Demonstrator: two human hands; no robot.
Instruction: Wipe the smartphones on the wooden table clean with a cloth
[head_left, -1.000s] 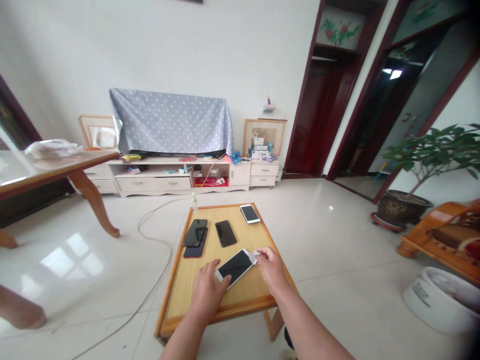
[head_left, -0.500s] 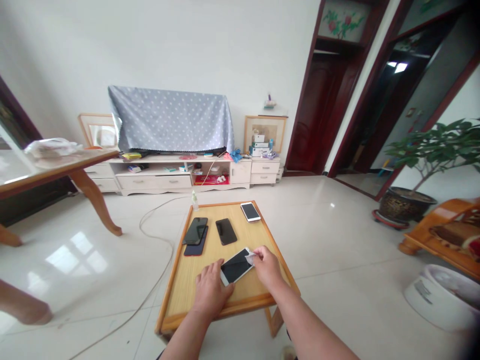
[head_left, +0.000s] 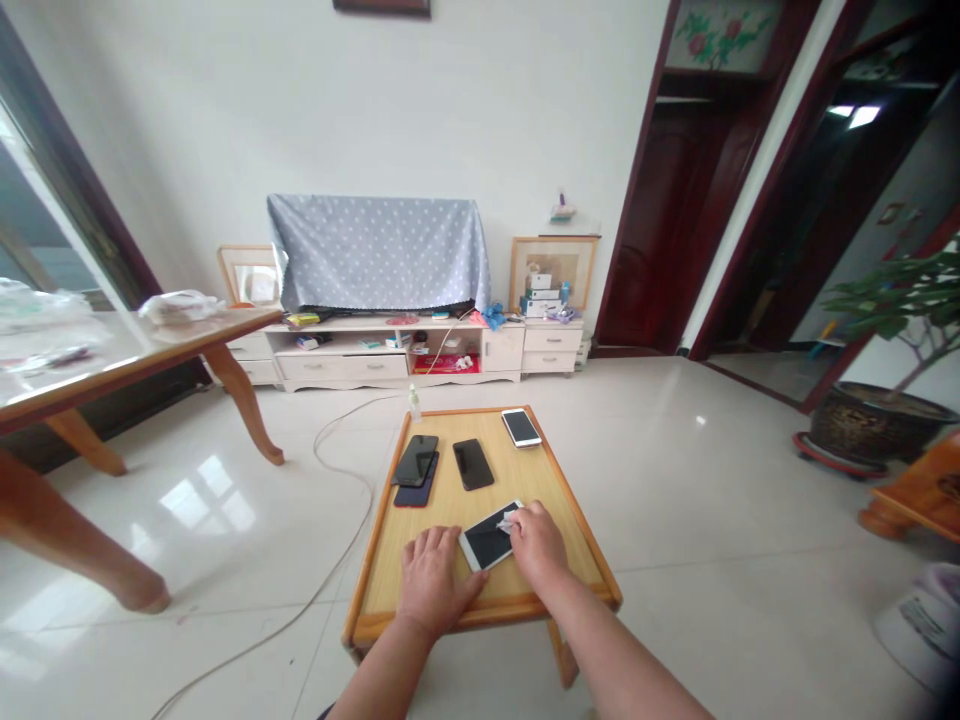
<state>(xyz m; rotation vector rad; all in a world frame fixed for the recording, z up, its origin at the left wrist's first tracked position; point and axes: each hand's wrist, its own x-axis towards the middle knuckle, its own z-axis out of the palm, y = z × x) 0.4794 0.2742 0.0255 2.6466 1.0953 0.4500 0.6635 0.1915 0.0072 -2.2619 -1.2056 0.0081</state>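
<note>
A white smartphone (head_left: pixel 486 542) with a dark screen lies face up and slanted on the small wooden table (head_left: pixel 420 590). My left hand (head_left: pixel 435 582) grips it at its left end, fingers at the upper corner and thumb along the near edge. Pinched in my right hand (head_left: pixel 538 548) is a small whitish wipe (head_left: pixel 508 521), pressed on the right part of the screen; most of the wipe is hidden by the fingers. Just beyond lies a black phone (head_left: pixel 473 464). To the left, another dark phone (head_left: pixel 417 460) partly covers a dark blue phone (head_left: pixel 417 485).
At the table's far right corner lies another white phone (head_left: pixel 521 427). A small clear bottle (head_left: pixel 415 402) stands at the far left corner. On the floor to the left runs a cable (head_left: pixel 319 585). A larger table (head_left: pixel 247 322) stands at left, a low cabinet (head_left: pixel 345 370) ahead.
My right hand has shifted the wipe slightly inward over the screen, its fingers now lower on the glass. My left hand stays on the phone. The whole view has turned a little left.
</note>
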